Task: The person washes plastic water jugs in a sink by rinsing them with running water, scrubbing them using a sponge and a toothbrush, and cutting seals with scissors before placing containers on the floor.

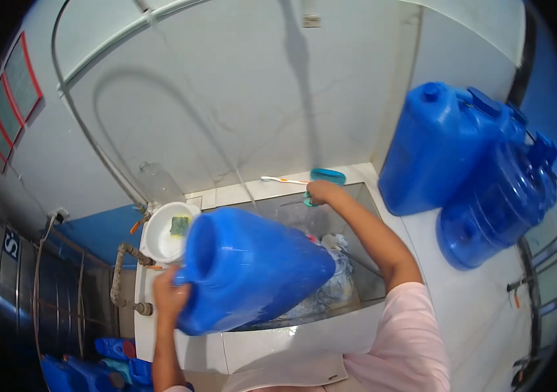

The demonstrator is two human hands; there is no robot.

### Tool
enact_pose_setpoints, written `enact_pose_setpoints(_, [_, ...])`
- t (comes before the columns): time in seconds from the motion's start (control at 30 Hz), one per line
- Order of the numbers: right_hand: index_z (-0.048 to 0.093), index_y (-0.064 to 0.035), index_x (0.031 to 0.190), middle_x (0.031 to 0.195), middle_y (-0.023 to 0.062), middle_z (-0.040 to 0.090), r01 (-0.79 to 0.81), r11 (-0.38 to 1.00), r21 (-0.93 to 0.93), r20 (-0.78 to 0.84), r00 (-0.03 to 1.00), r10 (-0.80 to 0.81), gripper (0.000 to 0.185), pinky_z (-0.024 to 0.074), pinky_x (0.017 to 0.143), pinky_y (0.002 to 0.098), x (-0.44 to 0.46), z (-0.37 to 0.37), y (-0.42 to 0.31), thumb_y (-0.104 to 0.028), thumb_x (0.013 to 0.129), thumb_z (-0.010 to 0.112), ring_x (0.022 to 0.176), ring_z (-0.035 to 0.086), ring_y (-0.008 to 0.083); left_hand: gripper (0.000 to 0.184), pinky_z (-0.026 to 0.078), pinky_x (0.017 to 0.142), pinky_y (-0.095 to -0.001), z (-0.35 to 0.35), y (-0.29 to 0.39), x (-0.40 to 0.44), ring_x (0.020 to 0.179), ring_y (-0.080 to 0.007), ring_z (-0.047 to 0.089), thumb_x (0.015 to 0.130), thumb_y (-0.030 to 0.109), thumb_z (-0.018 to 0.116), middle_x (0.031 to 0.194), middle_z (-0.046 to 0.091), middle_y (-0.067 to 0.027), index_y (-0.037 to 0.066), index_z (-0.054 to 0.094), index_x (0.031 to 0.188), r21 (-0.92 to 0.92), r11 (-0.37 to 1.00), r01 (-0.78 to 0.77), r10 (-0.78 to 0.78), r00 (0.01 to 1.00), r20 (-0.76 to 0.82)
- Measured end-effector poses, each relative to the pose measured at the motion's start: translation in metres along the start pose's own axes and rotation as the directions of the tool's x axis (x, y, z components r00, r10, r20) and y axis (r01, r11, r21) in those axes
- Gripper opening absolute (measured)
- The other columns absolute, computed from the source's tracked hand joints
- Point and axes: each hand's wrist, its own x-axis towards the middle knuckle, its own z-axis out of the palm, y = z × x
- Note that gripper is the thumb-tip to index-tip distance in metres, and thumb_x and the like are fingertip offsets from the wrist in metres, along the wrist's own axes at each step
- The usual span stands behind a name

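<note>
A large blue plastic jug (272, 268) lies tilted over the sink (371, 274), its wide open mouth facing left towards me. My left hand (170, 292) is closed around the edge or handle near the mouth. Above the back of the sink, my right hand (325, 192) is closed on a small teal object (307, 198), mostly hidden by the fingers; its kind is unclear. Just behind that hand, a teal oval dish or brush (328, 176) and a white-and-orange toothbrush (284, 180) lie on the back ledge. Wet, crumpled cloth (340, 277) shows in the sink beyond the jug.
A white bowl (161, 238) with a green-yellow sponge (179, 226) stands left of the sink, near a clear bottle (159, 183). Blue containers (425, 150) occupy the right counter. Pipes and valves (121, 274) line the left edge; more blue jugs (89, 372) stand below.
</note>
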Motion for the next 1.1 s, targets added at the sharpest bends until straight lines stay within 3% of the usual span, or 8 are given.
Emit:
enact_pose_setpoints(0.03, [0.065,-0.0015,0.092,0.09,0.0169,0.065,-0.02,1.0,0.014,-0.006,1.0,0.02,0.031,0.0504,0.072,0.0419,-0.025,-0.015,0.008,-0.02,0.067,0.068,0.083,0.063,0.0324,0.023,0.045,0.06,-0.0301,-0.02,-0.013,0.005,0.062,-0.0176,0.059,0.063,0.006,0.06,0.067,0.061,-0.0105,-0.001,0.062,0.085,0.001,0.999,-0.043,0.043,0.998,-0.044])
enact_pose_setpoints(0.1, [0.064,-0.0014,0.093,0.087,0.0162,0.065,0.081,0.994,0.076,-0.049,0.996,-0.077,0.035,0.0498,0.071,0.0403,-0.071,-0.034,0.017,-0.025,0.067,0.069,0.081,0.063,0.0316,0.013,0.042,0.054,-0.0284,-0.058,-0.022,0.009,0.057,-0.0134,0.056,0.064,0.002,0.058,0.064,0.058,-0.0096,-0.001,0.058,0.077,0.096,0.99,-0.103,0.123,0.965,-0.23])
enact_pose_setpoints(0.17, [0.063,-0.0011,0.093,0.086,0.0164,0.065,0.127,0.987,0.095,-0.079,0.99,-0.119,0.037,0.0494,0.071,0.04,-0.11,-0.042,0.02,-0.026,0.067,0.069,0.081,0.063,0.0313,0.009,0.039,0.051,-0.0278,-0.077,-0.039,0.017,0.052,-0.0135,0.05,0.068,0.006,0.06,0.057,0.053,-0.0063,0.0,0.055,0.071,-0.076,0.989,-0.129,0.091,0.921,-0.378])
enact_pose_setpoints(0.33, [0.061,-0.0013,0.096,0.093,0.0142,0.06,0.343,0.93,0.132,-0.133,0.936,-0.327,0.037,0.0472,0.075,0.0411,-0.167,-0.05,0.005,-0.025,0.068,0.069,0.088,0.059,0.0318,0.015,0.037,0.048,-0.0282,-0.113,-0.08,0.018,0.046,-0.0157,0.045,0.071,0.01,0.059,0.052,0.045,-0.0057,0.0,0.05,0.065,0.099,0.92,-0.38,0.386,0.83,-0.402])
enact_pose_setpoints(0.43, [0.06,-0.0021,0.096,0.095,0.0121,0.057,0.416,0.905,0.089,-0.277,0.883,-0.378,0.036,0.0471,0.076,0.0414,-0.18,-0.049,-0.007,-0.021,0.068,0.07,0.091,0.057,0.031,0.015,0.037,0.048,-0.0282,-0.114,-0.081,0.008,0.046,-0.0158,0.045,0.071,0.011,0.058,0.052,0.045,-0.0058,0.0,0.05,0.065,0.143,0.921,-0.363,0.389,0.826,-0.408])
enact_pose_setpoints(0.83, [0.058,-0.005,0.082,0.086,0.0065,0.054,0.436,0.868,-0.238,-0.39,0.775,-0.497,0.022,0.0467,0.074,0.0374,-0.185,-0.069,-0.04,-0.016,0.066,0.068,0.092,0.055,0.0243,0.015,0.037,0.047,-0.0286,-0.109,-0.08,0.0,0.046,-0.016,0.045,0.072,0.011,0.058,0.051,0.045,-0.0062,0.0,0.05,0.065,0.189,0.921,-0.339,0.388,0.82,-0.42])
enact_pose_setpoints(1.03, [0.062,-0.0069,0.067,0.078,0.0061,0.056,0.409,0.741,-0.532,-0.27,0.748,-0.607,0.01,0.0473,0.07,0.0353,-0.189,-0.083,-0.089,-0.017,0.065,0.065,0.087,0.058,0.0235,0.016,0.037,0.047,-0.0287,-0.108,-0.08,-0.001,0.045,-0.0161,0.045,0.072,0.011,0.058,0.051,0.045,-0.0064,0.0,0.05,0.065,0.189,0.925,-0.331,0.381,0.823,-0.421])
enact_pose_setpoints(1.1, [0.063,-0.0064,0.067,0.077,0.0074,0.058,0.446,0.761,-0.471,-0.172,0.8,-0.575,0.011,0.0477,0.069,0.0366,-0.175,-0.086,-0.083,-0.017,0.064,0.066,0.084,0.059,0.025,0.016,0.037,0.047,-0.0288,-0.108,-0.079,-0.001,0.045,-0.0161,0.045,0.073,0.011,0.058,0.051,0.045,-0.0064,0.0,0.05,0.065,0.19,0.924,-0.331,0.382,0.823,-0.421])
